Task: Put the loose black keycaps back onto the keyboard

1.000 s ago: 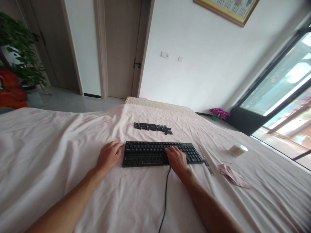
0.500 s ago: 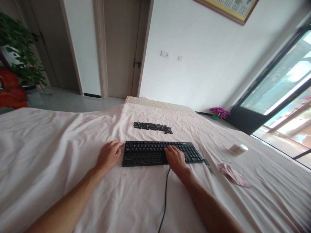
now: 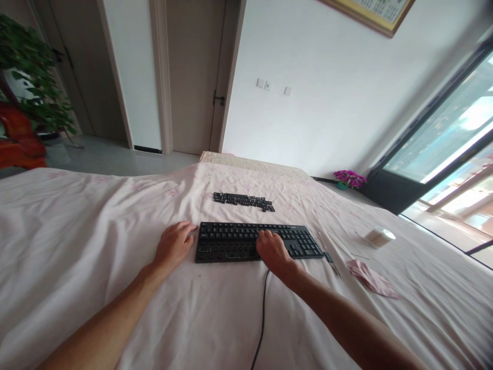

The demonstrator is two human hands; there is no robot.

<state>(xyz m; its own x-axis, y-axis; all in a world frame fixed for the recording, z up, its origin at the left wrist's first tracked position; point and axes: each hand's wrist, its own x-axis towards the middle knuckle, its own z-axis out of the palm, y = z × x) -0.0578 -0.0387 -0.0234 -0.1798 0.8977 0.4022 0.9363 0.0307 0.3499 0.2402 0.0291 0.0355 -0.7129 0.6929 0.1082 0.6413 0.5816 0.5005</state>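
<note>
A black keyboard (image 3: pixel 227 243) lies flat on the pale cloth, with its lower rows on the left bare of keycaps. Beside its left end rests my left hand (image 3: pixel 175 243), open, with the fingertips at the keyboard's upper left corner. My right hand (image 3: pixel 272 248) is over the middle of the keyboard, its fingers bent and close together on the keys. Whatever may be under those fingers is hidden. Beyond the keyboard, loose black keycaps (image 3: pixel 243 199) lie in uneven rows.
From the keyboard's front edge a black cable (image 3: pixel 264 313) runs toward me. To the right are a small dark tool (image 3: pixel 329 258), a crumpled pink cloth (image 3: pixel 370 277) and a round white container (image 3: pixel 380 237). Pink-flowered bedding (image 3: pixel 96 231) with folds lies under everything.
My right hand has shifted slightly left along the keys, and its fingers look more curled. My left hand stays at the keyboard's left end. The view has tilted a little.
</note>
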